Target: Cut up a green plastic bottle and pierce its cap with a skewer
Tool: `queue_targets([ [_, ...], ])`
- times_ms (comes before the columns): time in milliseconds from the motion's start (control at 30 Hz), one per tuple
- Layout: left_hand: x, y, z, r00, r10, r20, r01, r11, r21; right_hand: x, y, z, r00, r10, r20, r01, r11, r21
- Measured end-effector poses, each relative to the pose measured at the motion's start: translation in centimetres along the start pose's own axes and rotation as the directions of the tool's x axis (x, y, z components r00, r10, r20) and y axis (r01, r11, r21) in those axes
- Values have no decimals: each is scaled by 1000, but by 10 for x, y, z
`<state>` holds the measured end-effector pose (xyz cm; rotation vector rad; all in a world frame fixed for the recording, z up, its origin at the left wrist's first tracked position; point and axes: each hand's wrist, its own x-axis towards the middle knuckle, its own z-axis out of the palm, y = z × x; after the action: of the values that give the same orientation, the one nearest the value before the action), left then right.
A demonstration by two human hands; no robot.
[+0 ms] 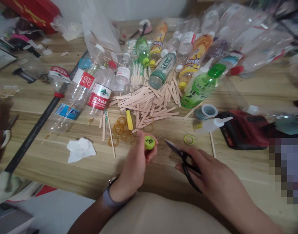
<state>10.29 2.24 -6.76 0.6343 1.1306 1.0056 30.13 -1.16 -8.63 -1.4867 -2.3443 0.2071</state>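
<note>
Near the table's front edge, my left hand (pixel 136 162) grips a yellow-green bottle cap (pixel 149 142) with dark marks on its top. A thin pointed piece sticks out to the right beside the cap. My right hand (pixel 207 169) holds black-handled scissors (pixel 184 157), their blades pointing up and left toward the cap, apart from it. A yellow-green ring (pixel 189 139) lies on the table just beyond the scissors. Rubber bands (pixel 122 128) and a yellow-handled tool (pixel 129 120) are beyond my left hand.
Wooden sticks (pixel 151 104) are heaped mid-table (pixel 110 172). Plastic bottles stand and lie behind them, including a green one (pixel 200 86). At right are a glue bottle (pixel 209 125) and a red-black battery tool (pixel 244 130); at left, crumpled tissue (pixel 80 149) and a long dark bar (pixel 38 130).
</note>
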Motion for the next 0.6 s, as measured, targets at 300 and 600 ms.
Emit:
queue_targets([
  [300,-3,7,0,953,7,303,91,948,-306,-20,4,-15,997,49,-55,-56,990,-133],
  [600,-3,-1,-6,892,-46,449,182,947,-265,-60,39,-3,653,745,140,-662,650,-373],
])
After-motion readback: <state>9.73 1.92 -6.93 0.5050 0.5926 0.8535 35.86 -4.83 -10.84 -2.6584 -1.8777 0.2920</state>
